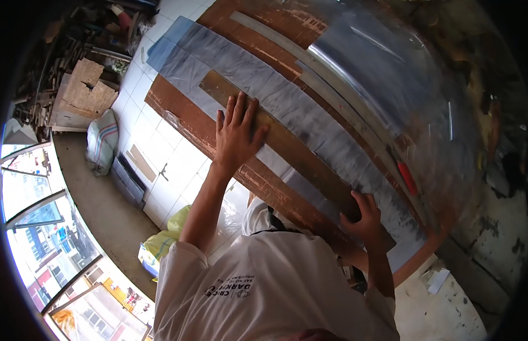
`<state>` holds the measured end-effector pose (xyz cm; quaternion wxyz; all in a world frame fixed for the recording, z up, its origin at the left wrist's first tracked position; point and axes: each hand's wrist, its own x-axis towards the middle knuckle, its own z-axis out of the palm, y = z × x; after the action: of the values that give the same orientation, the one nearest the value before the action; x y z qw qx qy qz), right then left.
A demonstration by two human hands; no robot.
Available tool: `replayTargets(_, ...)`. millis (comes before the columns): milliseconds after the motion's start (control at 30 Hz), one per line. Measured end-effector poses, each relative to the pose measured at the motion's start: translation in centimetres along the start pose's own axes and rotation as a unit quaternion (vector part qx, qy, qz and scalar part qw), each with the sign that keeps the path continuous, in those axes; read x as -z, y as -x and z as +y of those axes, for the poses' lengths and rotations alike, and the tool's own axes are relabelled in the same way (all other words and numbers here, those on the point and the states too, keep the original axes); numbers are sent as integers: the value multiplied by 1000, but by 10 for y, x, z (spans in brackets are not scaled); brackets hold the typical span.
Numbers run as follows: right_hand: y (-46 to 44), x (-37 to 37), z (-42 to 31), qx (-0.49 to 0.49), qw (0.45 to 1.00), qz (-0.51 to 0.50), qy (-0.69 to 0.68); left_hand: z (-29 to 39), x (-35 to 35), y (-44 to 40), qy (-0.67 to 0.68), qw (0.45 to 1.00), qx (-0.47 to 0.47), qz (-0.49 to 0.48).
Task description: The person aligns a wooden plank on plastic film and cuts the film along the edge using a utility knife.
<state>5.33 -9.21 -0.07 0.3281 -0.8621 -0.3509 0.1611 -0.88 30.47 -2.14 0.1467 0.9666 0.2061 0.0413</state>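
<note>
My left hand (236,131) lies palm down, fingers spread, on a long flat brown strip (301,156). Toward the strip's near right end rests my right hand (365,220), thumb and fingers apart and bent, touching its surface. The strip lies on a long bluish-grey, wrinkled sheet (326,131), whose far end shows a clear blue piece (166,48). Under the sheet is a worn brown board (181,116). Beyond it, a long narrow grey strip (332,90) runs nearly parallel. A red-handled tool (407,179) lies on or beside that strip; its kind is unclear.
Shiny clear sheeting (383,74) covers the right side. At left are a white striped sack (102,142), broken chipboard (82,88) and piled scrap wood. A yellow-green bag (167,236) sits near the windows, and a white scrap (439,281) lies at lower right.
</note>
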Motion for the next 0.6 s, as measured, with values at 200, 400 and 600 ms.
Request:
replayTargets(200,-1,0,3,-29,999,-31,10,4,4,-7,-56,997,4,-57)
replayTargets(400,-2,-1,3,-31,999,-29,23,3,10,-9,-51,996,-1,-73)
replayTargets(600,-9,-5,-4,-27,998,48,-28,-9,8,-9,46,999,-23,-12)
